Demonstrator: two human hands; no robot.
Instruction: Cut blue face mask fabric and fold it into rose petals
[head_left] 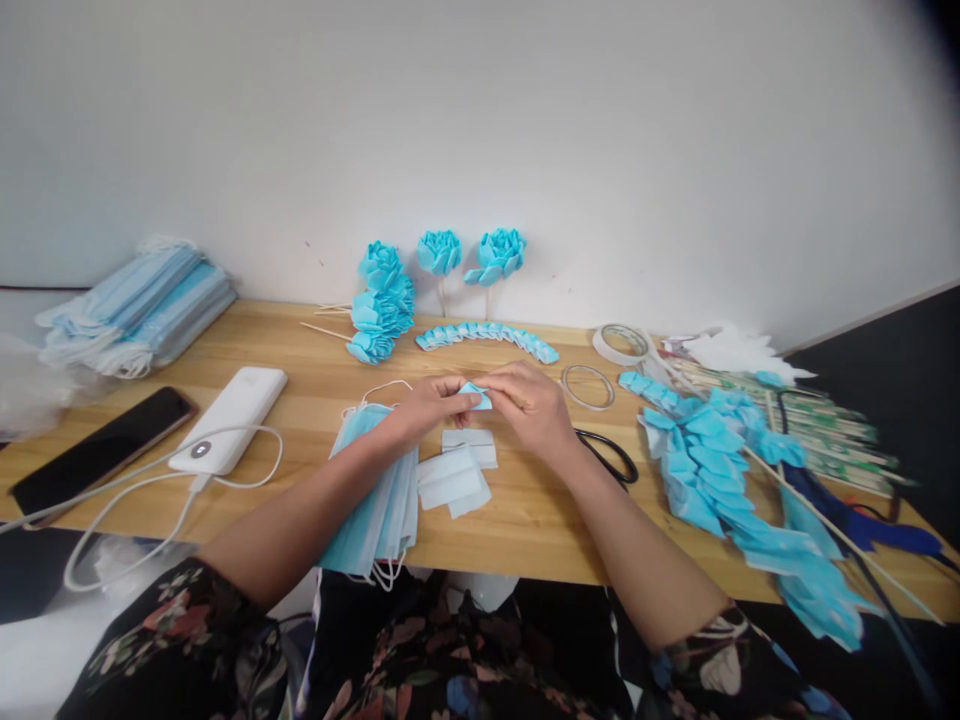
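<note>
Between my two hands is a small folded piece of blue mask fabric (477, 397), held above the middle of the table. My left hand (437, 402) pinches it from the left, and my right hand (527, 400) pinches its right side. Just below the hands lie a few loose cut pieces of pale mask fabric (456, 480). A fanned stack of blue face masks (379, 500) rests under my left forearm, ear loops hanging over the table's front edge. Beyond the hands, a curved strip of folded blue petals (487, 335) lies on the wood.
Blue fabric flowers on sticks (382, 300) stand and lie by the wall. Tape rolls (621, 345), black-handled scissors (611, 455) and blue petal strips (697, 460) are on the right. A white power bank (240, 410), a phone (101, 450) and more masks (142, 305) are left.
</note>
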